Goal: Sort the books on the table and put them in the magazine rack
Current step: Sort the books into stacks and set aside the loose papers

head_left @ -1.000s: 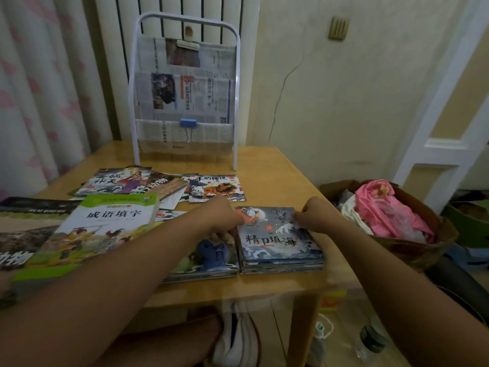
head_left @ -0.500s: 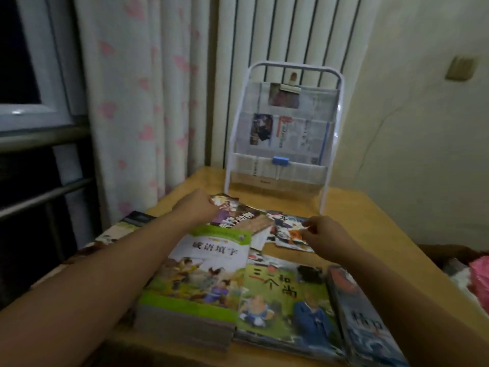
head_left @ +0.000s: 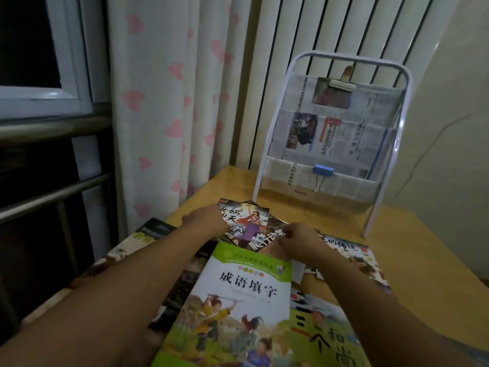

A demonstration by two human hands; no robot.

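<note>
Several picture books lie spread on the wooden table (head_left: 412, 250). My left hand (head_left: 205, 221) grips the left edge of a thin dark book with a woman in purple (head_left: 247, 221). My right hand (head_left: 296, 241) pinches the same pile at its right side, over another dark book (head_left: 270, 235). A green and white book (head_left: 246, 300) lies in front of both hands, on a stack. The white wire magazine rack (head_left: 391, 144) stands at the table's back, lined with newspaper and held with clips.
A book with red lettering (head_left: 352, 256) lies right of my right hand, and a green one (head_left: 328, 337) at the near right. Dark books (head_left: 153, 231) lie at the left edge. A heart-patterned curtain (head_left: 158, 115) and window rails stand left of the table.
The view swung left from the table's right side. Both hands left the blue book stack and reached forward to the thin books near the rack, then closed in on the dark one.
</note>
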